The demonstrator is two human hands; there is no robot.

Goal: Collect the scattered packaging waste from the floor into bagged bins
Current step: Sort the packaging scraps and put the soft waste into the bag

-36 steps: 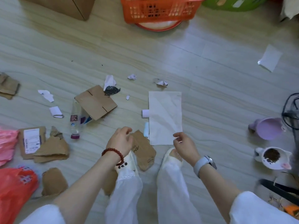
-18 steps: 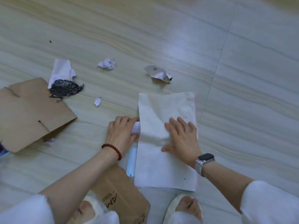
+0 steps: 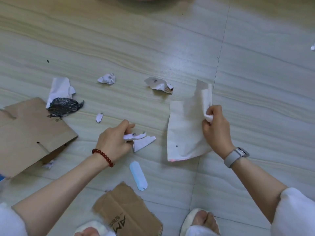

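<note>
— Report your hands.

— Your right hand (image 3: 215,126) is clenched on the edge of the large white paper sheet (image 3: 185,132), bunching it; the sheet hangs half raised, its lower end near the floor (image 3: 170,40). Your left hand (image 3: 114,140) pinches a small torn white scrap (image 3: 136,136) low over the floor.

— And around them?

— A pale blue oblong piece (image 3: 138,175) lies just below your left hand, a torn cardboard piece (image 3: 127,213) by your feet. A larger cardboard flap (image 3: 29,135) lies left, a dark crumpled wad (image 3: 64,106) on its corner. Two crumpled white scraps (image 3: 107,78) lie beyond.
</note>
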